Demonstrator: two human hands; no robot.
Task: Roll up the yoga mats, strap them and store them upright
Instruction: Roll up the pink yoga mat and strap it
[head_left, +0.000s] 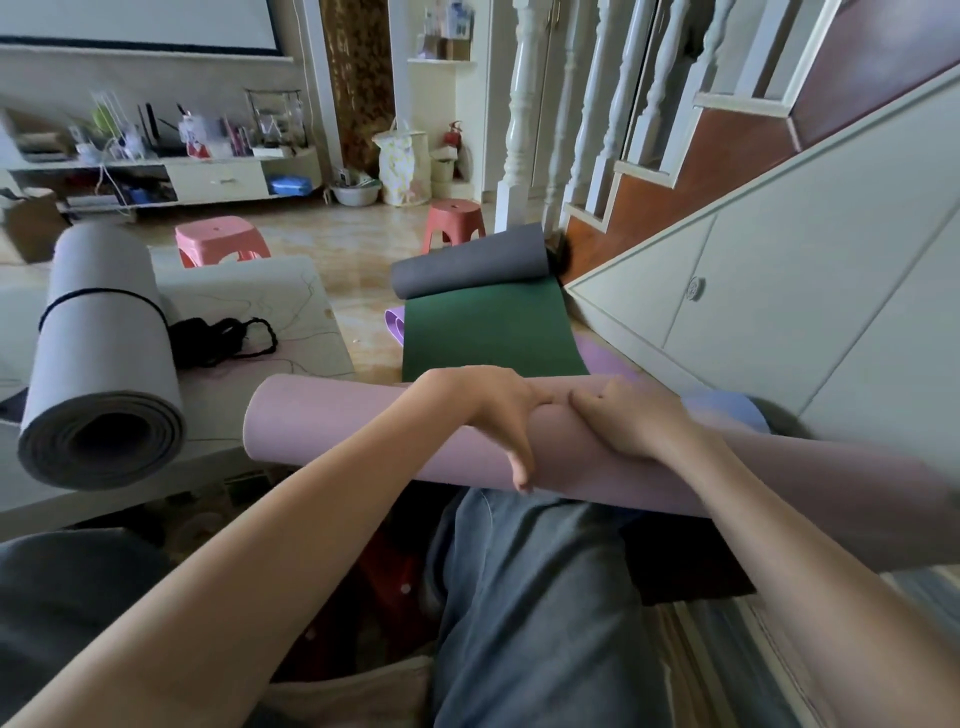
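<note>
Pink rolled yoga mat (332, 421) across lap, left hand (488, 410), right hand (628, 421) gripping it

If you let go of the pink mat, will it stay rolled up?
Probably not: the pink mat has no strap, unlike the grey mat. Both hands, left hand and right hand, press on it. It looks soft, likely light, and apt to roll.

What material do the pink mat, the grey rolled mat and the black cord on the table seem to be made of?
Pink mat: probably soft foam or rubber with a matte, smooth skin; no glare. Grey rolled mat: thick foam, judging by the spiral layers visible at its end. Black cord: seemingly braided textile, since it lies limp in twisted loops.
</note>
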